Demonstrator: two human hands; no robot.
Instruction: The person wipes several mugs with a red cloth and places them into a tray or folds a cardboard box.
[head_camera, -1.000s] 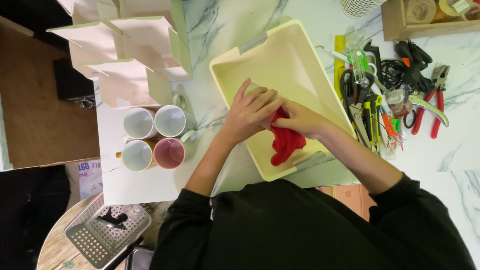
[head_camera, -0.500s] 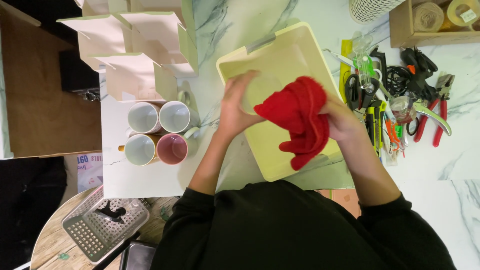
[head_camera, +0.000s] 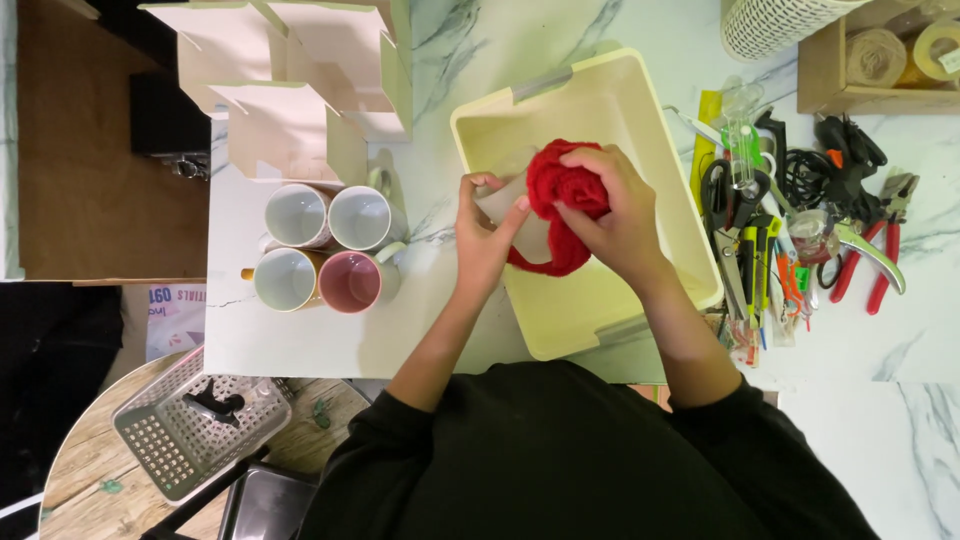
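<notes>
A pale yellow plastic tub (head_camera: 640, 110) lies on the marble table in front of me. My right hand (head_camera: 612, 208) is closed over a bunched red cloth (head_camera: 556, 190) above the tub's left half; a loop of the cloth hangs down below it. My left hand (head_camera: 484, 238) sits at the tub's left rim, its fingers pinching the edge of the cloth and a pale sheet under it.
Several mugs (head_camera: 325, 246), one pink, stand to the left beside white folded cardboard boxes (head_camera: 300, 80). Scissors, pliers and other tools (head_camera: 800, 240) lie scattered right of the tub. A wooden tray with tape rolls (head_camera: 890, 55) sits at the far right. A grey basket (head_camera: 195, 425) rests low left.
The red cloth, spread wide half a second ago, is now bunched into a ball under my right hand, which moved left. My left hand slid down to the tub's rim.
</notes>
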